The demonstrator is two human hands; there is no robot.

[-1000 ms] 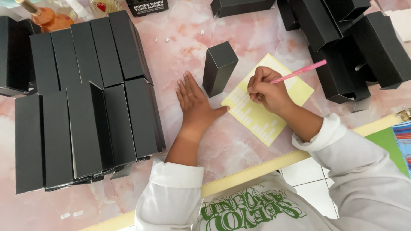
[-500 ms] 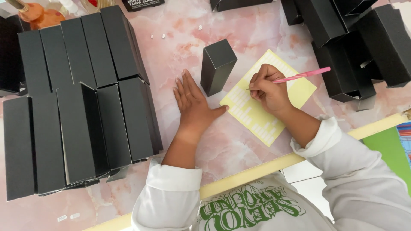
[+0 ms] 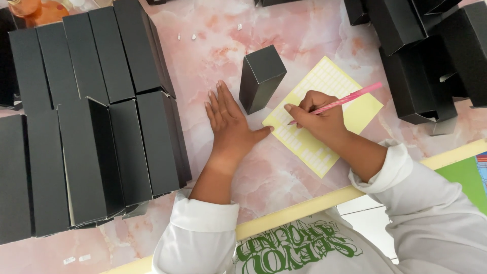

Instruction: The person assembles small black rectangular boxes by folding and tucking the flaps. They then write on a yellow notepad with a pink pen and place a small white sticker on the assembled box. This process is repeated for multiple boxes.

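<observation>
The right hand (image 3: 322, 119) grips a pink pen (image 3: 339, 102), tip on the yellow label sheet (image 3: 324, 114) beneath it, while the left hand (image 3: 231, 127) lies open, flat on the counter (image 3: 284, 167), thumb touching the sheet's edge, below-left of an upright black box (image 3: 261, 76); marking labels looks underway, calling for steady pressure.

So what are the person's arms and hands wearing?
Both arms wear long white fabric sleeves with ribbed cuffs, pushed up the forearms. The left hand and right hand are bare, without gloves. A thin ring may sit on a left finger; it is too small to be sure.
</observation>
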